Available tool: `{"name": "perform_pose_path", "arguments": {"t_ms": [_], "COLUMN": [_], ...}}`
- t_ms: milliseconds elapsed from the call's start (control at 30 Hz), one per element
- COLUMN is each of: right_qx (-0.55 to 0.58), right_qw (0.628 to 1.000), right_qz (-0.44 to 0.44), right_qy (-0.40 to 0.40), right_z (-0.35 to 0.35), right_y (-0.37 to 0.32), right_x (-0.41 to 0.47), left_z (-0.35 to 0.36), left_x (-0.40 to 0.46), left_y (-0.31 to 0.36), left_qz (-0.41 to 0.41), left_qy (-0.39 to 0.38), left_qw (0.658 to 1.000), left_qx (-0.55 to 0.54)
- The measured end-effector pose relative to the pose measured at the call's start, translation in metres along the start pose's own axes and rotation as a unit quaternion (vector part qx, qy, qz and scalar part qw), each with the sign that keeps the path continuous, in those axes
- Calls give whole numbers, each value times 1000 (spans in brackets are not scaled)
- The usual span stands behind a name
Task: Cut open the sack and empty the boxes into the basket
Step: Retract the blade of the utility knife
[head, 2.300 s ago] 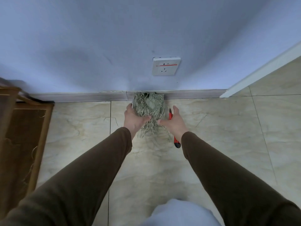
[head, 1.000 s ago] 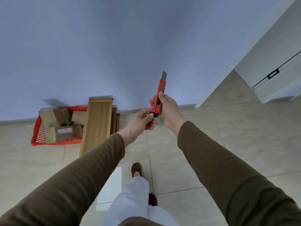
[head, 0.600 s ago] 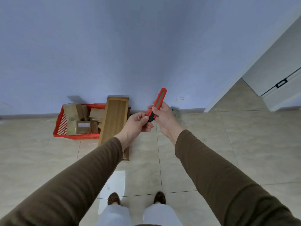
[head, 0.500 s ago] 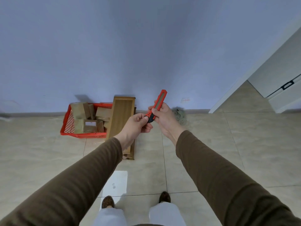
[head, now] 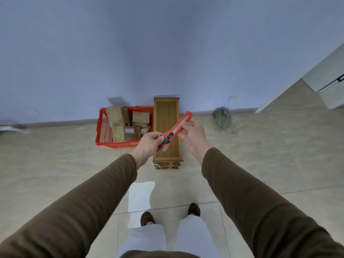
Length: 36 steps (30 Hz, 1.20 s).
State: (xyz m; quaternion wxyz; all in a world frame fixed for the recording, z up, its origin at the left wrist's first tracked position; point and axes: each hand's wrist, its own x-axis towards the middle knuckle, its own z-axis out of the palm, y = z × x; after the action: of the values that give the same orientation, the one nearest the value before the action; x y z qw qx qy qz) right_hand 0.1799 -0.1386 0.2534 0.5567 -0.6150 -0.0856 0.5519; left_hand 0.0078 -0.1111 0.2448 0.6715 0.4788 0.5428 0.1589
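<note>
Left hand (head: 151, 141) curled, pinching the black butt end of a slim red plastic utility knife (head: 176, 128). Right hand (head: 192, 135) loosely curled at the knife's upper end, fingertips (head: 184, 124) touching its red casing; cannot tell how firm the hold. Knife held slanted between both hands, no blade showing, raised in front of a narrow upright wooden rack (head: 166, 131). Standing on beige marble-look floor tiles (head: 260, 155), toes of brown patterned shoes (head: 193, 209) below white trousers (head: 145, 239). Red slotted plastic basket (head: 104, 131) on the floor against the blue wall (head: 167, 43), just beside the rack on its left, filled with several brown cardboard boxes (head: 140, 118), one with a white label. Crumpled greenish mesh sack (head: 222, 119) lying slack at the skirting, right of the rack and well apart from the basket. Long brown sleeves (head: 93, 202) on both arms.
</note>
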Motion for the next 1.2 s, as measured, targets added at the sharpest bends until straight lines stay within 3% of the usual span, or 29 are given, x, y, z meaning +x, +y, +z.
{"name": "perform_pose_path", "arguments": {"t_ms": [200,600,1200], "right_qx": [-88,-166,-271], "right_qw": [992,976,934], "right_qz": [-15,29,44], "right_qy": [89,140,229], "right_z": [-10,-9,-27], "right_y": [25,115,282], "right_x": [29,136,298], "left_z": [-19,-50,-72], "left_x": [30,145,322], "left_y": [-23,-88,-251], "left_qz": [-32,-100,-116], "left_qy": [42,131,116], "left_qw": [999,986,986], "left_qx": [0,-29,1]}}
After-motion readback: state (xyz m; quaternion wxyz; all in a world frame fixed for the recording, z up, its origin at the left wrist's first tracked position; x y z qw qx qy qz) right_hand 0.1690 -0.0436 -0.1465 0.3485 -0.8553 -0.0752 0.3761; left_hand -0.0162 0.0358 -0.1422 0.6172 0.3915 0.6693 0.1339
